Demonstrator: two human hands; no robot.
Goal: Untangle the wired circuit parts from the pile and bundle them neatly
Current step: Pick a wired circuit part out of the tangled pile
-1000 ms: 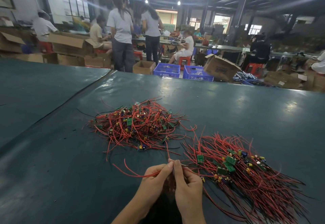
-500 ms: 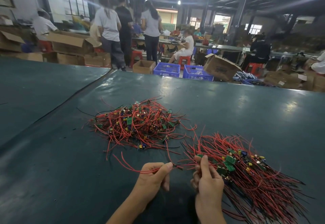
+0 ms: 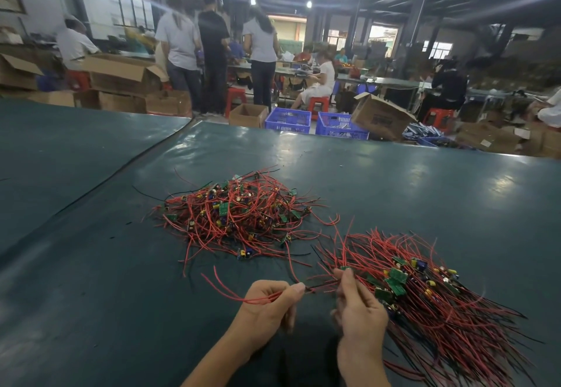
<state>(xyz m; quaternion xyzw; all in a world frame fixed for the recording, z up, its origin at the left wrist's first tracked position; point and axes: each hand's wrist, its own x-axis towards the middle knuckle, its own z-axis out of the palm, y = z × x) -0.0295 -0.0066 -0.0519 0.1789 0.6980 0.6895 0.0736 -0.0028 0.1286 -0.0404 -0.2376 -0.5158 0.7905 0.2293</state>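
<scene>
On the table (image 3: 394,180) the tangled pile (image 3: 243,219) lies in the middle. The sorted bundle (image 3: 431,301) lies right of it and nearer to the person, just beside it. Before the pile are both hands: the left hand (image 3: 267,298) is left of the bundle and the right hand (image 3: 358,310) is at its left edge. Between them stretches a wired part (image 3: 320,287). Behind the table's far edge two crates (image 3: 288,119) stand side by side, and a cardboard box (image 3: 381,116) is right of them.
</scene>
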